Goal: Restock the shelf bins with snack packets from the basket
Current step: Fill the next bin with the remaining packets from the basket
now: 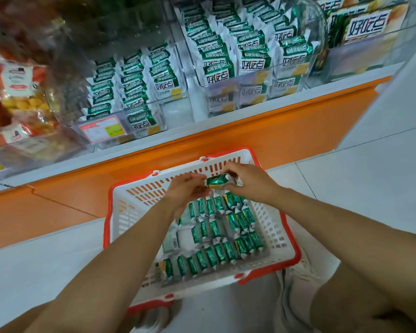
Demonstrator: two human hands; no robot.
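Knee: bare knee (370,296) fills the near right corner, closest to the lens, just right of the basket.
Forearms: both reach from the near edge toward the far side and meet over the basket's far half.
Basket: white slotted basket (132,212) with a red rim, standing on the floor at the foot of the shelf.
Loose packets: green-and-white snack packets (216,236) stand on edge in rough rows across the middle and right of the basket.
Held packet: one green held packet (217,182) is raised above the rows, level with the basket's far wall, between the two hands.
Left hand: left hand (186,188) has its fingers curled close together, tips pinching the packet's left end.
Right hand: right hand (247,181) has its fingers bent and pressed together, pinching the right end — a white crimped edge shows beside them.
Shelf bins: clear bins (238,56) on the far shelf hold the same green-and-white packets, packed upright in files; the bin to their left (139,92) is likewise stocked.
Price tag: orange-framed price tag (103,129) on the front of that left bin.
Orange snacks: bags of orange snacks (22,104) at far left, blurred.
Plinth: orange plinth (250,135) runs under the shelf edge.
Floor: pale floor tiles (370,176) — to the right of the basket.
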